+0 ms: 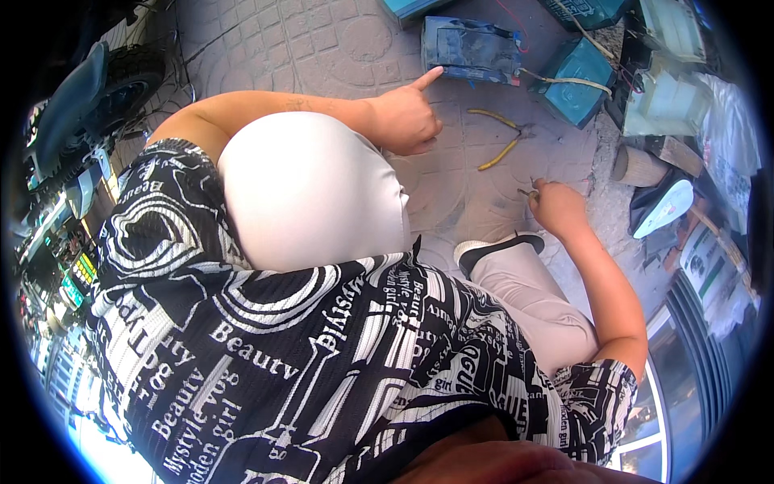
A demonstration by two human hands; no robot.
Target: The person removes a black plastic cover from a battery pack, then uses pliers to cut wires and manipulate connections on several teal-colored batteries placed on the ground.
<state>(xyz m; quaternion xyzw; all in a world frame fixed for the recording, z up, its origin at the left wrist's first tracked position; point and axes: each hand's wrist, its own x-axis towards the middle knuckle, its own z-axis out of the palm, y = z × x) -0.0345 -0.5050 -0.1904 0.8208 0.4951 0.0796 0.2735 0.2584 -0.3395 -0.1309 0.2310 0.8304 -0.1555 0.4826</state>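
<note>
My left hand (405,118) reaches out past my knee. Its index finger is stretched out, with the tip at the near left corner of a dusty dark blue box (472,47) that looks like a battery; the other fingers are curled, and nothing shows in them. My right hand (560,210) is closed in a pinch, low over the paving, on a small dark metal piece (529,193) whose kind I cannot make out. Between the hands and the blue box lies a pair of pliers (516,129) with yellow handles spread wide apart.
Right of the blue box stands a teal battery-like box (574,81) with a pale strip across it. Whitish casings (665,101), a wooden block (639,166) and plastic wrapping (730,145) crowd the right side. A motorbike wheel (129,85) stands far left.
</note>
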